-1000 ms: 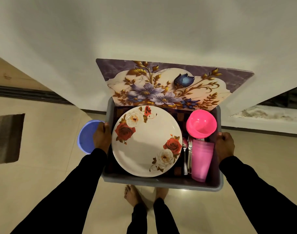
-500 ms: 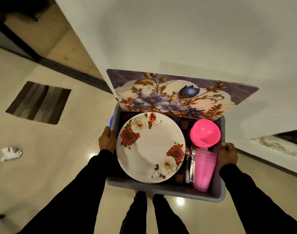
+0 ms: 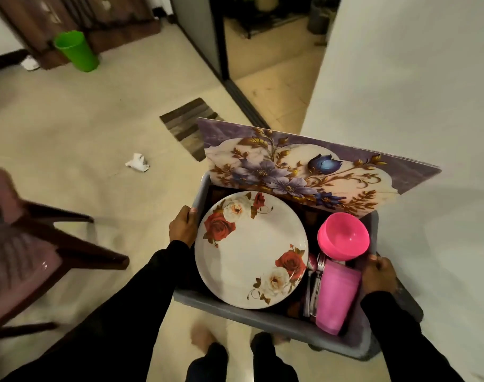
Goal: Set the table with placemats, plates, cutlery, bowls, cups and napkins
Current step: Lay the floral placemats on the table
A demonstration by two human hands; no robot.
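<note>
I carry a grey tub (image 3: 262, 317) in front of me. My left hand (image 3: 181, 226) grips its left rim and my right hand (image 3: 378, 275) grips its right rim. Inside lies a white plate with red and white roses (image 3: 250, 250). A pink bowl (image 3: 343, 235) sits at the back right. A pink cup (image 3: 335, 297) lies on its side at the front right. Metal cutlery (image 3: 315, 279) is wedged between plate and cup. A floral placemat (image 3: 304, 172) stands tilted against the tub's far wall.
A white wall (image 3: 414, 78) is close on the right. A dark plastic chair (image 3: 23, 255) stands at the left. A striped doormat (image 3: 188, 125), a crumpled white paper (image 3: 137, 162) and a green bucket (image 3: 76, 51) are on the tiled floor, with a doorway (image 3: 271, 51) beyond.
My view has swung left away from the wall, so the room, chair and doorway have come into sight. Both hands keep the same grip on the tub.
</note>
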